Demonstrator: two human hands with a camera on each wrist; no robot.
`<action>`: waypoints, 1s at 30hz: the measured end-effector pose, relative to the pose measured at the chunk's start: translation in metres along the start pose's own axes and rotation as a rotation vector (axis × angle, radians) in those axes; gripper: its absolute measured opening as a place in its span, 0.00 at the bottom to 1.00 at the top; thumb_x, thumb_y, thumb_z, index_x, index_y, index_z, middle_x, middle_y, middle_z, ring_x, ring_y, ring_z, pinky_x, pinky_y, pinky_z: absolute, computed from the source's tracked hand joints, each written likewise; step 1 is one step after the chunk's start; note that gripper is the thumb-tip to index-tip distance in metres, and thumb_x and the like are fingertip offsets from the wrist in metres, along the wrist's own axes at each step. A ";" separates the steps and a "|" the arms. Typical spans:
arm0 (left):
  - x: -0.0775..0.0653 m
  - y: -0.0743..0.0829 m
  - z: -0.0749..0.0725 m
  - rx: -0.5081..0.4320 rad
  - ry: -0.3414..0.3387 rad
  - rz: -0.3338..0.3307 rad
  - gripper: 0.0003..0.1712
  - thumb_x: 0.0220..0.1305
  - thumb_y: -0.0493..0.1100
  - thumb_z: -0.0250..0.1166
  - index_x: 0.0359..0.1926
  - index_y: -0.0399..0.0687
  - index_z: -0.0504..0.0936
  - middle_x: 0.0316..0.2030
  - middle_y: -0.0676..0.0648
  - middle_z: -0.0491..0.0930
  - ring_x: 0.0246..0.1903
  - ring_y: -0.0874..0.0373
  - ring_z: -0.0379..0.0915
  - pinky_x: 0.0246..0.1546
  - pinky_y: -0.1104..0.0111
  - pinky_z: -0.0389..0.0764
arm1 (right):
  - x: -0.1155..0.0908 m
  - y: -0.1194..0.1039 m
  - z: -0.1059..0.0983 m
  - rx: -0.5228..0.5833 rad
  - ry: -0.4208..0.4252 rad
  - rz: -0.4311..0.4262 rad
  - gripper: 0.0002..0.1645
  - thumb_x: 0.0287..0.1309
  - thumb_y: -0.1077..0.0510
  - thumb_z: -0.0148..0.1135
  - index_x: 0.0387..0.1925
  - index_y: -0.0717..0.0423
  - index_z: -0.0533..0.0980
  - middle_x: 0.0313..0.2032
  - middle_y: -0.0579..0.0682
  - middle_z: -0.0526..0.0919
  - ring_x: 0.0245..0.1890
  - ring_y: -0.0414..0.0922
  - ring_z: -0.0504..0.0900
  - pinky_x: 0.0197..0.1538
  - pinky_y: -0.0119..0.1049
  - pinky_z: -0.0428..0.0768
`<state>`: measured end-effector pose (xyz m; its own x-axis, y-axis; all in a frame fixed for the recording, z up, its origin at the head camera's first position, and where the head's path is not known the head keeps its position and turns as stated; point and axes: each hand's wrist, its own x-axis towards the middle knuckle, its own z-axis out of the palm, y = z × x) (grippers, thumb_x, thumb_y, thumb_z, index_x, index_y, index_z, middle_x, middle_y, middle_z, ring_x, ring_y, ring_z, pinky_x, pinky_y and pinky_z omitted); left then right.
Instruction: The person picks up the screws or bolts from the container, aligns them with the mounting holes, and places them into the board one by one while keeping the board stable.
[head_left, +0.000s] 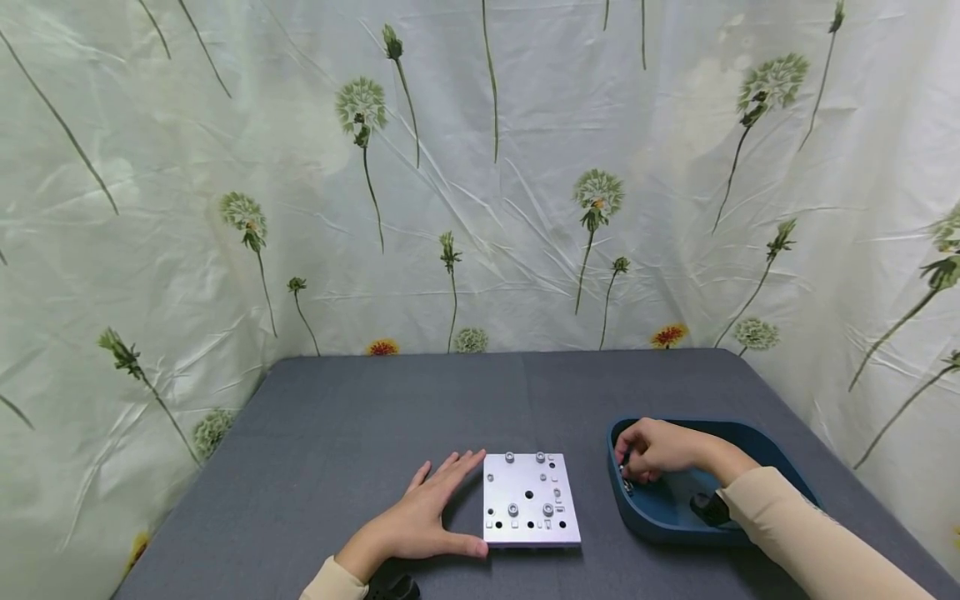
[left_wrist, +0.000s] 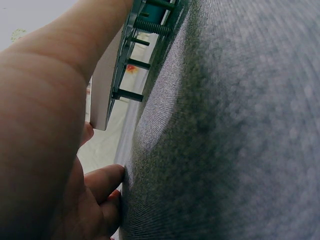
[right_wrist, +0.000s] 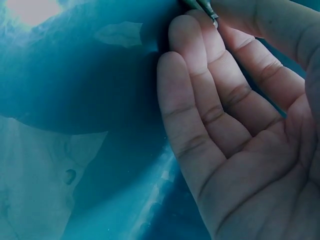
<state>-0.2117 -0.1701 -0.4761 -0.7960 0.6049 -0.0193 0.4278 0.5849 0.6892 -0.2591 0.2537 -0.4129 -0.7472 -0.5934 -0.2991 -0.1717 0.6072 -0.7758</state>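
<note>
So we've got the silvery metal plate [head_left: 517,483] lying on the grey tabletop [head_left: 390,408], right up against the left hand [head_left: 431,517], whose fingers are stretched out and spread wide, gripping nothing. The index fingertip [head_left: 477,457] sits at the plate's far left corner and the thumb [head_left: 472,547] at its near left corner, both looking like they're touching the edge, so the whole plate is to the right of that hand. We can see small bolts [head_left: 540,457] standing up on its top face, plus dark holes, and the left wrist view shows threaded shanks [left_wrist: 131,95] poking out below it. Over on the right, well apart from the plate, the right hand [head_left: 663,448] is down inside the blue tray [head_left: 675,533] by its left wall, fingers bent and bunched close together. Some small metal parts [head_left: 627,486] lie just below those fingertips, next to the wall. In the right wrist view we spot a shiny metal piece [right_wrist: 206,7] right at the fingertips, near the thumb side, but it's cut off by the frame, so we honestly can't tell whether it's pinched or just being touched.
</note>
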 end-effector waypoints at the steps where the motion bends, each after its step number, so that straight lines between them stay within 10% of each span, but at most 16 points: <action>1: 0.000 0.000 0.000 0.000 0.000 -0.001 0.68 0.55 0.69 0.81 0.88 0.63 0.52 0.86 0.44 0.55 0.86 0.38 0.44 0.78 0.25 0.35 | 0.000 0.000 0.000 -0.002 0.001 0.003 0.07 0.62 0.69 0.63 0.42 0.65 0.82 0.34 0.51 0.89 0.29 0.40 0.80 0.33 0.31 0.80; 30: 0.000 0.002 0.000 0.003 0.003 -0.002 0.68 0.54 0.69 0.81 0.87 0.62 0.52 0.86 0.45 0.54 0.86 0.38 0.44 0.78 0.26 0.36 | -0.006 0.005 -0.004 -0.049 0.013 0.071 0.03 0.63 0.67 0.64 0.37 0.63 0.83 0.28 0.47 0.84 0.27 0.40 0.78 0.32 0.32 0.79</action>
<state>-0.2112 -0.1694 -0.4748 -0.7980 0.6024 -0.0181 0.4278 0.5874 0.6870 -0.2577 0.2628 -0.4132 -0.7670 -0.5413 -0.3445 -0.1490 0.6726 -0.7248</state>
